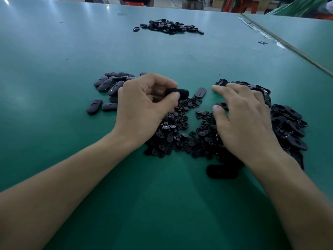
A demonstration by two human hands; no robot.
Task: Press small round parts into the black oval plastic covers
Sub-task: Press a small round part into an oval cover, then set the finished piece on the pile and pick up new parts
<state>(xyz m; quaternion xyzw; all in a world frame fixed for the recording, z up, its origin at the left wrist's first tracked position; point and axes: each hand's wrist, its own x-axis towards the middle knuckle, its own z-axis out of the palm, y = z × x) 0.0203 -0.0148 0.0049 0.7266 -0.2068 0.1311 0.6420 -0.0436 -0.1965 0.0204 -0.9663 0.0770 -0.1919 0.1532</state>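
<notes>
My left hand (144,103) pinches a black oval cover (177,92) between thumb and curled fingers, just above a heap of small round parts (180,130). My right hand (241,116) lies over the right side of that heap, its index finger stretched toward the far edge of a pile of oval covers (286,121), while its thumb touches another oval cover (221,106) beneath it. One oval cover (200,92) lies alone between my hands. A group of oval covers (110,87) lies rounded side up left of my left hand.
A further heap of black parts (169,27) lies far back on the green table (72,51). One oval cover (222,171) rests near my right wrist. A seam strip (288,46) runs diagonally at the right, with a small black piece (262,42) beside it.
</notes>
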